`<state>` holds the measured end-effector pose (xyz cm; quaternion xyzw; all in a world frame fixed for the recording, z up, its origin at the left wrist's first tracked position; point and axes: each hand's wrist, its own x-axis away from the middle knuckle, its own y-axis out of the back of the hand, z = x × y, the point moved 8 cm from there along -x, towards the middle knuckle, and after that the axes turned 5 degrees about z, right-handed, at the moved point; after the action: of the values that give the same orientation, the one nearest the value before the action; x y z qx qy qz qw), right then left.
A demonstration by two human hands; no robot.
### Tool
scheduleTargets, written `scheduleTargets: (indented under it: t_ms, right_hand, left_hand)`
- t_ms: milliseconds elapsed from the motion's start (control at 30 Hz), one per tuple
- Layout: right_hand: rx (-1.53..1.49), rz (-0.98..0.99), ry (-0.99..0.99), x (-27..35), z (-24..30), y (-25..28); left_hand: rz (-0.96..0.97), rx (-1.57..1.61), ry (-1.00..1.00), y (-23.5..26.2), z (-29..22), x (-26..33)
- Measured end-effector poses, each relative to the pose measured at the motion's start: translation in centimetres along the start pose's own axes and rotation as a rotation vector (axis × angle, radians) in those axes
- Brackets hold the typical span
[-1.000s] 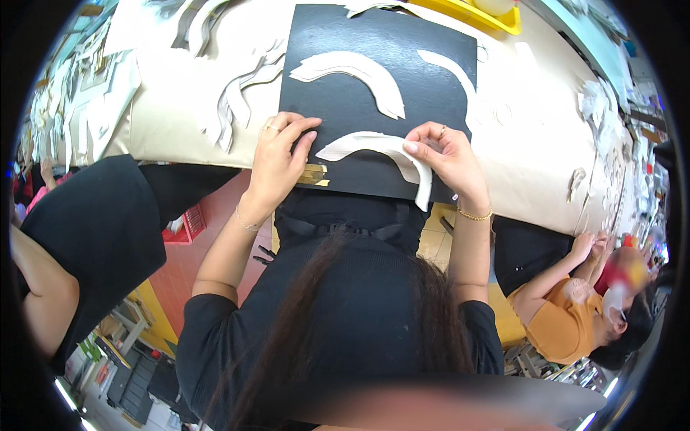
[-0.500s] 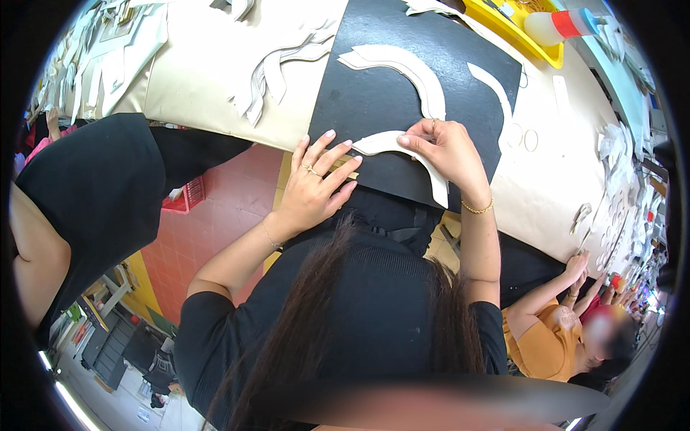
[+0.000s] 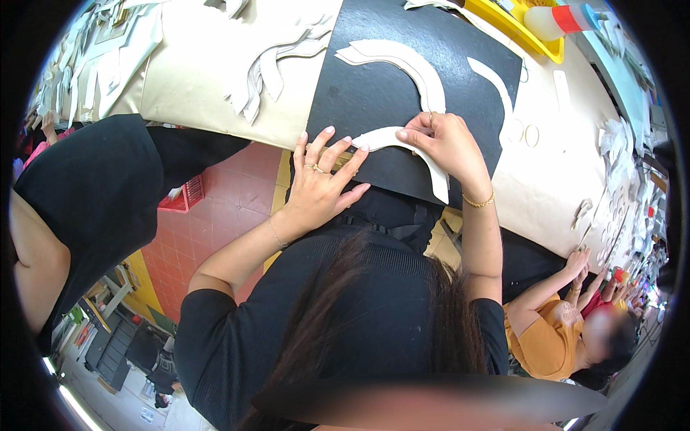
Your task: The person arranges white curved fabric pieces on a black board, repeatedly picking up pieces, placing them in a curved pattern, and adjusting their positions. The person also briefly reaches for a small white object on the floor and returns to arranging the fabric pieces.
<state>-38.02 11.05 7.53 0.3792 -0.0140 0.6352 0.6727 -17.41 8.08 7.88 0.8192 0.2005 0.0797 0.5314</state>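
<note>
A curved white strip (image 3: 380, 136), perhaps leather or card, lies near the front edge of a black board (image 3: 468, 54). My right hand (image 3: 450, 149) pinches the top of its arc between thumb and fingers. My left hand (image 3: 323, 183) rests palm down at the board's front left edge, fingers spread, its index fingertip at the strip's left tip. Just beyond sits a stack of similar curved strips (image 3: 406, 59), its lower end next to my right fingers. A thinner curved strip (image 3: 496, 82) lies along the board's right side.
More curved strips (image 3: 267, 63) are heaped on the table left of the board. At the back right stands a yellow tray (image 3: 514, 32) beside a bottle with a red band (image 3: 564, 23). One person sits close at left; another in orange (image 3: 543, 337) works at right.
My left hand has shifted slightly right, its index fingertip now reaching the strip's left tip. The strip and my right hand have moved slightly away from me.
</note>
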Motion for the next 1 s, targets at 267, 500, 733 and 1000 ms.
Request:
scheduleTargets:
  t_ms: [267, 500, 733, 1000]
  right_hand:
    - [-0.018, -0.005, -0.001, 0.0, -0.2, 0.1]
    - [-0.176, -0.073, -0.123, 4.6, -2.6, 0.2]
    - [-0.161, -0.223, -0.175, 6.2, -3.5, 0.7]
    - [-0.060, -0.340, -0.097, 5.5, -2.4, 1.3]
  left_hand:
    - [0.021, -0.025, 0.009, 0.1, -0.6, -0.4]
    - [0.101, -0.098, -0.055, -0.1, -1.5, -0.9]
    - [0.108, -0.108, -0.074, 0.0, -1.7, -1.2]
    - [0.114, -0.120, -0.041, 0.1, -2.3, -2.5]
